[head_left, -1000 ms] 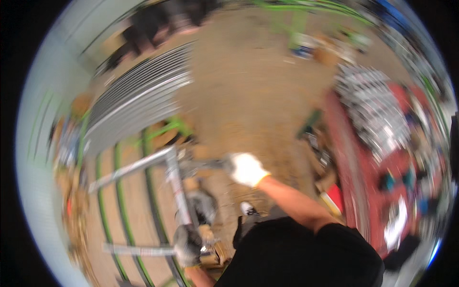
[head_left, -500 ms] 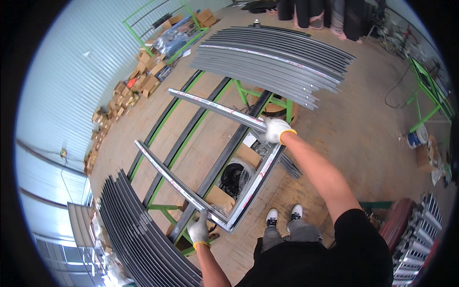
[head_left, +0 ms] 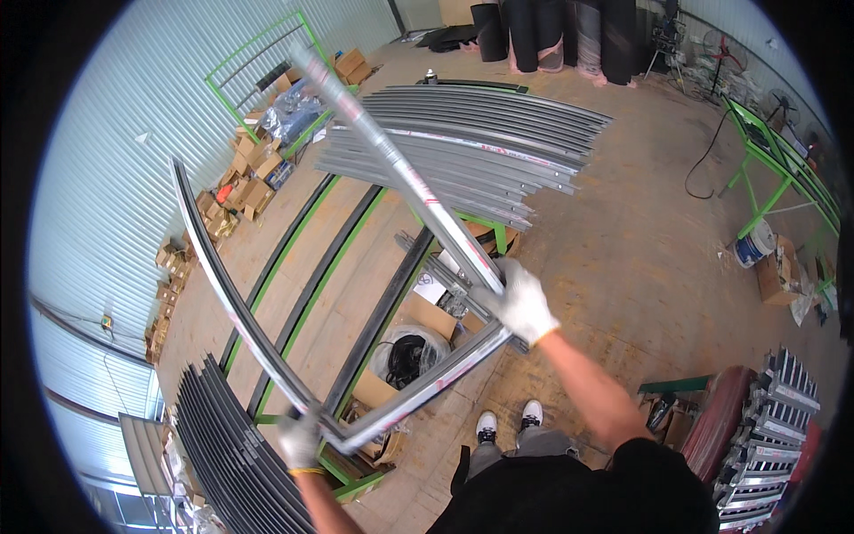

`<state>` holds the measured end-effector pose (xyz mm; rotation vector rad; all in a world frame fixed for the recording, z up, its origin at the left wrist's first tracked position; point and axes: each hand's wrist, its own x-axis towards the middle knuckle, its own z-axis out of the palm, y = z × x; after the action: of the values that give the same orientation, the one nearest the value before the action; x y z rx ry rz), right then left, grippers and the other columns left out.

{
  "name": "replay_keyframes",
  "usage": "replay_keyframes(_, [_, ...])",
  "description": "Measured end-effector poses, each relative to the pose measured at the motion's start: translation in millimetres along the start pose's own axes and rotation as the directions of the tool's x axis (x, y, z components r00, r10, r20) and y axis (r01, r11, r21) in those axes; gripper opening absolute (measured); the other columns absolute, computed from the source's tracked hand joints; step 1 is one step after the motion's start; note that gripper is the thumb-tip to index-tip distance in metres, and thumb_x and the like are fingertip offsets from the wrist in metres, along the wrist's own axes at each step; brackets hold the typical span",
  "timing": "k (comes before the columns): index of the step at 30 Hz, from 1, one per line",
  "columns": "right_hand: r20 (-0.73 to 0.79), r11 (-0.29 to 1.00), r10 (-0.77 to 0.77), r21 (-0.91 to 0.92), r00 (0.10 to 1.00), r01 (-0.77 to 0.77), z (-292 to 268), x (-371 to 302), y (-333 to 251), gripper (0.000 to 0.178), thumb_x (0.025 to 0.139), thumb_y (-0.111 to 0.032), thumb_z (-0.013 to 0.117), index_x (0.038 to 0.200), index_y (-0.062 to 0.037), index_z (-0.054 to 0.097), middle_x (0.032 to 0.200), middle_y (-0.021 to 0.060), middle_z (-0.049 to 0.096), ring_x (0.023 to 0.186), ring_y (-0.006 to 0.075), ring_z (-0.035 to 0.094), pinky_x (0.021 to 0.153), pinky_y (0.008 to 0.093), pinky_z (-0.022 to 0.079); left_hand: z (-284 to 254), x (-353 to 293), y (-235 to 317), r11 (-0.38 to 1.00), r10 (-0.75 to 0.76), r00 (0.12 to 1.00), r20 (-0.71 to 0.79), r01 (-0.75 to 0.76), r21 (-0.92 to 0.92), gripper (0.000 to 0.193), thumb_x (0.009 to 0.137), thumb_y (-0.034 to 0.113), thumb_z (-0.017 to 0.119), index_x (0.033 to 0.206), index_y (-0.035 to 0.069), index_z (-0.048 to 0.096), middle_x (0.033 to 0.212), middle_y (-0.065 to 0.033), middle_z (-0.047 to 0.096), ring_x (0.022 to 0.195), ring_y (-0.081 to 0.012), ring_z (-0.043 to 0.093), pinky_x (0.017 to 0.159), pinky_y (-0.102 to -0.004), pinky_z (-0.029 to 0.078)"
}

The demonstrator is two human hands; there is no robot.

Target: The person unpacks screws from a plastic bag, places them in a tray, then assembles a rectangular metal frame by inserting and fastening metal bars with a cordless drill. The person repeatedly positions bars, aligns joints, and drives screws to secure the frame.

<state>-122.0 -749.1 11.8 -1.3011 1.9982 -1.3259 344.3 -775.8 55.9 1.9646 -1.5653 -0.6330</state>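
Both my gloved hands hold a three-sided, U-shaped frame of grey profile bars (head_left: pixel 427 387) with printed film along its faces. My right hand (head_left: pixel 523 304), in a white glove, is closed around the right bar near its corner. Beside the left corner, my left hand (head_left: pixel 299 440) grips the left bar; its fingers are partly blurred. The two free bar ends point away from me and are raised above a workbench with black-padded green rails (head_left: pixel 382 313). The right bar's far end is smeared by motion.
Long grey profiles (head_left: pixel 480 116) lie across the bench's far end, and dark profiles (head_left: pixel 236 454) are stacked at the near left. Below the rails stands a carton with a black coil (head_left: pixel 409 356). A green stand (head_left: pixel 765 191) and white bucket (head_left: pixel 754 245) are at the right.
The frame has been raised off the rails, its free ends swinging up and away. My left hand has moved left and nearer; my right hand has come slightly nearer.
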Motion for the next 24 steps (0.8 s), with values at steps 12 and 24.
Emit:
replay_keyframes(12, [-0.248, 0.335, 0.429, 0.937, 0.869, 0.103, -95, -111, -2, 0.046, 0.100, -0.046, 0.075, 0.121, -0.0050, 0.070, 0.101, 0.0100, 0.073, 0.095, 0.0257, 0.072, 0.088, 0.0407, 0.060, -165, 235, 300, 0.564, 0.358, 0.814, 0.456, -0.579, 0.589, 0.066, 0.066, 0.025, 0.093, 0.127, 0.001, 0.078, 0.096, -0.0081, 0.079, 0.090, -0.0207, 0.072, 0.090, -0.0372, 0.057])
replay_keyframes(24, [0.062, -0.043, 0.892, 0.998, 0.449, -0.052, 3, -406, 80, 0.022, 0.092, -0.027, 0.079, 0.104, -0.0108, 0.071, 0.100, 0.0068, 0.074, 0.099, 0.0270, 0.071, 0.094, 0.0452, 0.057, 157, 319, 245, 0.091, 0.094, 0.511, 0.854, -0.859, 0.504, 0.052, 0.064, 0.026, 0.088, 0.116, 0.019, 0.085, 0.106, -0.0122, 0.082, 0.098, -0.0298, 0.078, 0.091, -0.0419, 0.062])
